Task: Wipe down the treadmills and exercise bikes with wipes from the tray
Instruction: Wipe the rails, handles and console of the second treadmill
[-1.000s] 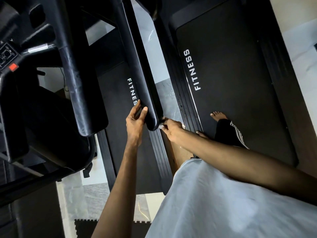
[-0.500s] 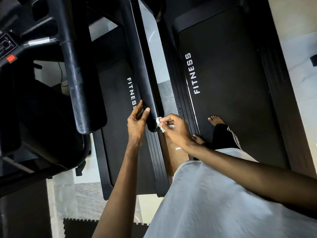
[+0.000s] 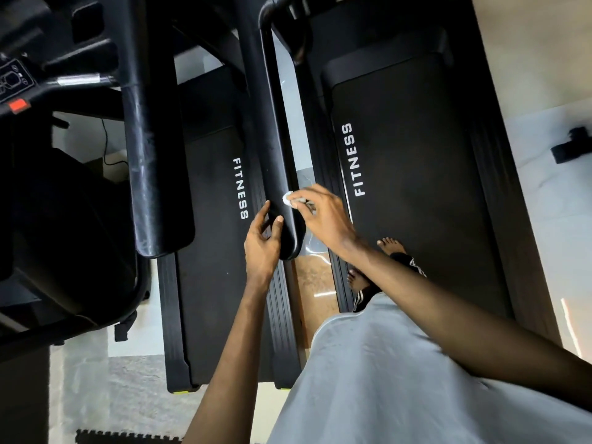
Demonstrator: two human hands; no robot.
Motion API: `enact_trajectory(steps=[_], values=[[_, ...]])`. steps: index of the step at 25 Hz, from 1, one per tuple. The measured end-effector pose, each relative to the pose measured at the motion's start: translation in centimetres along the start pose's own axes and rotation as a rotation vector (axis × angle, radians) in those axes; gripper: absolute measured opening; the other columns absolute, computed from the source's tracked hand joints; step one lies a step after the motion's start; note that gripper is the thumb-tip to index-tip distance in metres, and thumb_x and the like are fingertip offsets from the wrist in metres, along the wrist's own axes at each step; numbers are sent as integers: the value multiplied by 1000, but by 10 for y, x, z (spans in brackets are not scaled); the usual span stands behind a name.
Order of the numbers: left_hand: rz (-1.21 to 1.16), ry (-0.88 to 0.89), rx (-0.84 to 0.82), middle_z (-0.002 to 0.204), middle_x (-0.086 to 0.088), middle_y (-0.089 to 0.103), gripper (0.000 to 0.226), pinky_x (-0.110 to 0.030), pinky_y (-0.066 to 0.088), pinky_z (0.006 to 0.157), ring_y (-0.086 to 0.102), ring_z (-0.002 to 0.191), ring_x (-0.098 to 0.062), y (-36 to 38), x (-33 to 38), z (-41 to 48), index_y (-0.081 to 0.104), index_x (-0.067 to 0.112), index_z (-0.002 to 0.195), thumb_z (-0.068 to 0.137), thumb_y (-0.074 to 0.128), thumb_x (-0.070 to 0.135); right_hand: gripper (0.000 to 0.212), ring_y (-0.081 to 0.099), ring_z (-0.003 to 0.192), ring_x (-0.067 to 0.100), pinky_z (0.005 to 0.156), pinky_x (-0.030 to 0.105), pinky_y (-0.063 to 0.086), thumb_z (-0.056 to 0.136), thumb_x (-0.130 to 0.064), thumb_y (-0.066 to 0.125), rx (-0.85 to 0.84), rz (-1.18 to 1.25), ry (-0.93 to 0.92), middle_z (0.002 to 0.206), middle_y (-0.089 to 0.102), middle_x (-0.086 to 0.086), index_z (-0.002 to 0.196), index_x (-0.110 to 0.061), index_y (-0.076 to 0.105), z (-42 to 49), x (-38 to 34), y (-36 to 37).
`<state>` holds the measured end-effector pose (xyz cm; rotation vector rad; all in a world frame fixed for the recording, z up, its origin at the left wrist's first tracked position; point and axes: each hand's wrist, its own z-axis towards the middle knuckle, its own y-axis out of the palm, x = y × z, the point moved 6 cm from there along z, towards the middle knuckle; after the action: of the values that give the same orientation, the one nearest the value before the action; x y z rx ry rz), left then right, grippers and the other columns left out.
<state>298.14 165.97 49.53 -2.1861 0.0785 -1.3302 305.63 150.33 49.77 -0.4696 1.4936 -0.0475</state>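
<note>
1. Right-hand treadmill [image 3: 416,187]: black, wide belt, largest item in view. Bare foot [image 3: 390,246] planted on the belt. White capitals along the belt's inner edge: "FITNESS".
2. Left-hand treadmill [image 3: 211,251]: black, set alongside the first across a narrow gap. Same white "FITNESS" on the belt. No other maker's mark legible on either machine.
3. Handrail [image 3: 272,139]: long black bar of the left-hand treadmill, running over that gap, the surface now under the wipe. Judged rigid, fixed in place, smooth and somewhat slick. No lifting called for, only steadying at the rounded near end.
4. Console [image 3: 16,84]: upper left corner, dark panel with a red tab below. Markings too small to read.
5. Left hand [image 3: 261,248]: wrapped loosely round the near end of the handrail, thumb on top, fingers along the side, holding it steady.
6. Right hand [image 3: 323,216]: fingers drawn together in a pinch on the wipe, pressing it to the top of the handrail just beyond the left thumb.
7. Wipe [image 3: 288,198]: small, white, bunched at the fingertips, in contact with the handrail. Judged light, soft, limp and easily crushed. Best pinched at the bunched middle, with a free pad left to rub. No print visible. Source tray not in view.
</note>
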Motion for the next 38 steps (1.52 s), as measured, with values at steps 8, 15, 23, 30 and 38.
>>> enact_trajectory(steps=[8, 15, 23, 30, 38], values=[[190, 57, 38, 159, -6, 38, 63, -32, 27, 120, 34, 147, -18, 18, 35, -6, 38, 16, 155, 99, 60, 36, 19, 65, 94, 14, 86, 31, 55, 98, -13, 59, -181, -289, -161, 109, 61, -2, 109, -15, 74, 75, -30, -11], [217, 36, 68, 159, -12, 36, 68, -37, 28, 120, 32, 147, -24, 22, 57, 26, 33, 12, 157, 99, 60, 37, 24, 62, 101, 16, 90, 38, 55, 102, -16, 52, -285, -477, -320, 109, 60, 2, 111, -11, 73, 134, -43, -14], [276, -56, 159, 159, -11, 35, 67, -38, 27, 121, 31, 147, -25, 35, 89, 81, 31, 12, 157, 101, 57, 37, 26, 62, 102, 17, 94, 30, 51, 103, -16, 51, -354, -518, -370, 108, 62, 4, 114, -10, 74, 241, -51, -29], [278, -76, 267, 155, -13, 42, 57, -38, 29, 120, 37, 143, -26, 48, 129, 137, 39, 7, 152, 102, 54, 30, 27, 60, 105, 21, 96, 32, 50, 103, -13, 49, -442, -562, -433, 107, 62, 6, 110, -11, 75, 331, -58, -34], [286, -105, 297, 156, -9, 42, 59, -40, 30, 120, 36, 144, -23, 53, 147, 174, 39, 11, 153, 102, 52, 37, 28, 60, 98, 28, 78, 36, 53, 95, 3, 48, -414, -659, -404, 99, 59, 12, 95, -6, 75, 396, -66, -38]])
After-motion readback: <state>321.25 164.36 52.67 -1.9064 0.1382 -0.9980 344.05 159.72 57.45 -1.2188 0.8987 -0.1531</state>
